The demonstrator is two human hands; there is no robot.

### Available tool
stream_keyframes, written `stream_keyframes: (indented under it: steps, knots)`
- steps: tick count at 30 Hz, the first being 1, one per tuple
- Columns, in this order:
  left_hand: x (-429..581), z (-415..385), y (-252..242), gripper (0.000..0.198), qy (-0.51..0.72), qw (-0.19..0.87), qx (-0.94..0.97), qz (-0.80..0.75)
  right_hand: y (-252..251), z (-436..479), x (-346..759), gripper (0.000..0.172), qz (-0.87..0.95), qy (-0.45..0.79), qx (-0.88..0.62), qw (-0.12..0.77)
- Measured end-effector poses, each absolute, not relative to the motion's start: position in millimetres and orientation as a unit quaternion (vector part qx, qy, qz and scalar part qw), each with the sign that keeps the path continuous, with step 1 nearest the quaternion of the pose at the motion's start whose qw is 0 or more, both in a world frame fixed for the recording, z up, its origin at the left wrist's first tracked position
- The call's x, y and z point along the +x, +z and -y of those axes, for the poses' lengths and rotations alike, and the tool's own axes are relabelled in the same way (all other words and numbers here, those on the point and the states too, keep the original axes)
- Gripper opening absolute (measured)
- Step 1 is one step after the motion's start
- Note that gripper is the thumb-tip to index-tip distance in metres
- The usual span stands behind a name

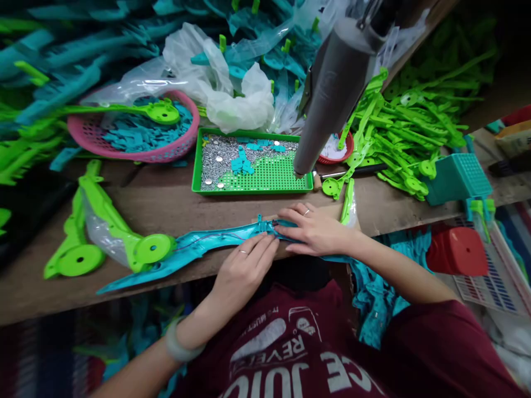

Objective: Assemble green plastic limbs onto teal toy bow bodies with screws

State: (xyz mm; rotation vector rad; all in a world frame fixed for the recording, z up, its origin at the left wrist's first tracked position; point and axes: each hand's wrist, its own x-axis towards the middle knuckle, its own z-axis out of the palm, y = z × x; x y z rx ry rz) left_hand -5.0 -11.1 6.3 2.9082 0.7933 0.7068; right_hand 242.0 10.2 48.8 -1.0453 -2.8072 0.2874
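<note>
A long turquoise plastic shell [211,241], pointed at one end like a toy sword blade, lies along the front edge of the wooden table. A thin dark wire runs inside it. My left hand [245,270] holds its near edge, fingers close together and bent over the rim. Just to the right, my right hand [313,229] presses its fingertips into the shell beside a small upright turquoise tab [260,218]. Whatever sits under those fingertips is mostly hidden. The shell's right end passes beneath my right hand and wrist.
A grey power screwdriver [332,88] hangs over a green tray [253,192] of screws and turquoise bits. Green plastic parts [155,249] lie at left, with more heaped at right [418,127]. A pink basket [136,155] and a red stool-like object [458,251] flank the area.
</note>
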Motion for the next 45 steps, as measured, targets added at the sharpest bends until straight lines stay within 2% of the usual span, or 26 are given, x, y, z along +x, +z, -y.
stream_keyframes:
  steps: [4,8,12,15,18,25,32,37,39,43,45]
  knots:
    - [1.1,-2.0,26.7,0.037,0.156,0.008,0.955,-0.253,50.8,-8.9,247.1,0.054,0.928,0.129,-0.343,0.074]
    - [8.9,-14.8,43.0,0.037,0.079,-0.008,0.97,-0.23,52.7,-2.1,252.4,0.039,0.921,0.12,-0.362,0.083]
    - [14.6,-26.9,52.7,0.037,0.039,0.005,0.977,-0.211,61.9,4.1,250.9,0.02,0.925,0.049,-0.366,0.084]
    - [17.1,-36.3,58.0,0.034,0.02,0.008,0.981,-0.191,71.7,3.2,248.7,0.019,0.935,-0.017,-0.349,0.058]
    - [17.2,-44.1,57.2,0.03,0.048,0.007,0.99,-0.13,79.6,1.3,250.9,0.019,0.931,-0.042,-0.36,0.035]
    - [13.1,-50.4,40.4,0.015,0.091,0.01,0.993,-0.07,79.4,25.2,249.4,0.017,0.896,-0.008,-0.443,0.02]
    - [8.0,-55.4,29.7,0.016,0.133,0.023,0.99,-0.048,67.3,51.6,236.2,0.024,0.817,0.033,-0.565,0.11]
    - [7.7,-60.2,30.8,0.02,0.153,0.054,0.986,-0.048,71.2,46.7,242.6,0.025,0.834,-0.018,-0.544,0.089]
    - [7.8,-61.0,31.8,0.022,0.154,0.061,0.985,-0.048,74.0,44.9,244.3,0.027,0.834,0.007,-0.546,0.081]
    - [7.3,-61.8,34.6,0.02,0.146,0.084,0.984,-0.051,77.8,34.0,241.7,0.022,0.791,0.169,-0.573,0.131]
    - [7.0,-61.7,36.8,0.017,0.143,0.092,0.984,-0.054,78.6,23.9,237.6,0.021,0.774,0.203,-0.583,0.14]
